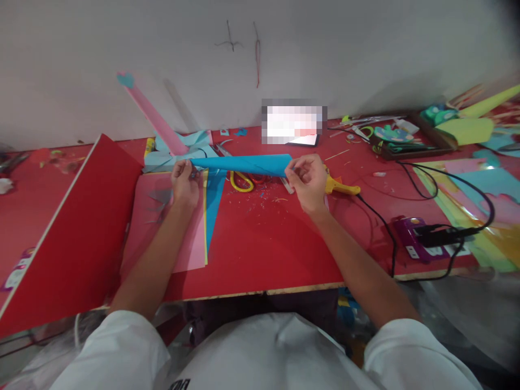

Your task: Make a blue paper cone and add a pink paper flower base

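Note:
A blue paper cone (247, 163) is held level above the red table, stretched between my two hands. My left hand (187, 181) pinches its narrow tip, and my right hand (309, 181) grips the edge of the wide end. Below the cone lie yellow-handled scissors (242, 184) among small paper scraps. Under my left forearm are stacked sheets of pink paper (190, 238), with yellow and blue sheets showing at their right edge. Close behind my right hand lies a yellow glue gun (343, 187), partly hidden by that hand.
A red partition board (81, 227) stands on the left. A pink paper cone (156, 119) with a blue heart stands behind. A purple power strip (410, 238) with black cables lies right, near a dark tray (430, 146) of supplies. A lit screen (294, 122) leans at the wall.

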Demonstrator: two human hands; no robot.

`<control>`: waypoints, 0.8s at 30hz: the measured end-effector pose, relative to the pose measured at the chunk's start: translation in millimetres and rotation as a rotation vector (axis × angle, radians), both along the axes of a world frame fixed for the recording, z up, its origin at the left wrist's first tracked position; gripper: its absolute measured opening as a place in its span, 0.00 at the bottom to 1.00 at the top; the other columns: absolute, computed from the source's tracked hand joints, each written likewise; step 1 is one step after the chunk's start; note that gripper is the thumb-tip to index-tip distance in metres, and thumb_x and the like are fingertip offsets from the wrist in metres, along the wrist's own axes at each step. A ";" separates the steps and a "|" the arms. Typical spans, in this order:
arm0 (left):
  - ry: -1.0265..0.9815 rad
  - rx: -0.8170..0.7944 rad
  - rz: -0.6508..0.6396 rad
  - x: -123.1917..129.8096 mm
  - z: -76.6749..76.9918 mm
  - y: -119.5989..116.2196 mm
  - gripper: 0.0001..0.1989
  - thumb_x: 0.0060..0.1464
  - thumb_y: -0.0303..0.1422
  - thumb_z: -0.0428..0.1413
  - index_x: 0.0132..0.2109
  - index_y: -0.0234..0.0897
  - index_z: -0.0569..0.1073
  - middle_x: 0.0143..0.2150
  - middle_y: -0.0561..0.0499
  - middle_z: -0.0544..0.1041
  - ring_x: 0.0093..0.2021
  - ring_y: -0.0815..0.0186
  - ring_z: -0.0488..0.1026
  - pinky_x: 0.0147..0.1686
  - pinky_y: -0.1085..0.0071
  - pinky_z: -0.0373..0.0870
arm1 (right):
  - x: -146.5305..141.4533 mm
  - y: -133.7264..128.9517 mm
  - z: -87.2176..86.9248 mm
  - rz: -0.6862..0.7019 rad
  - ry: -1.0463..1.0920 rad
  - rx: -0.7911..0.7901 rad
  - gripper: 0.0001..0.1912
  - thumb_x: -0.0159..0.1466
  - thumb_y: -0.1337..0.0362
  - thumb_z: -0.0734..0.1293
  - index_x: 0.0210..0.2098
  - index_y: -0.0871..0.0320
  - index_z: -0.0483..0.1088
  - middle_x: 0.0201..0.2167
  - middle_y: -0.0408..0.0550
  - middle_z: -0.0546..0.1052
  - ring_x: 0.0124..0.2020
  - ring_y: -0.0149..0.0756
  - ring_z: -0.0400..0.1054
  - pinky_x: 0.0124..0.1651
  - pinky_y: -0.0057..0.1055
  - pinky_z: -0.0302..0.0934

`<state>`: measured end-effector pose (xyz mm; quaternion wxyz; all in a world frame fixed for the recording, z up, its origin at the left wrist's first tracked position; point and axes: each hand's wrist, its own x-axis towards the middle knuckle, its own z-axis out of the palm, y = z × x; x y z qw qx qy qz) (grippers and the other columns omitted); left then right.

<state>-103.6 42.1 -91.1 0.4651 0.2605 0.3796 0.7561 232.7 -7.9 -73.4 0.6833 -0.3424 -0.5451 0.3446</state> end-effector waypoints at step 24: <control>0.013 -0.001 0.002 -0.8 -0.4 0.1 0.13 0.62 0.25 0.70 0.33 0.40 0.76 0.28 0.58 0.77 0.28 0.75 0.74 0.30 0.79 0.72 | 0.9 -2.2 3.9 0.133 0.019 -0.026 0.19 0.74 0.45 0.72 0.41 0.50 0.66 0.34 0.39 0.80 0.18 0.24 0.61 0.21 0.27 0.57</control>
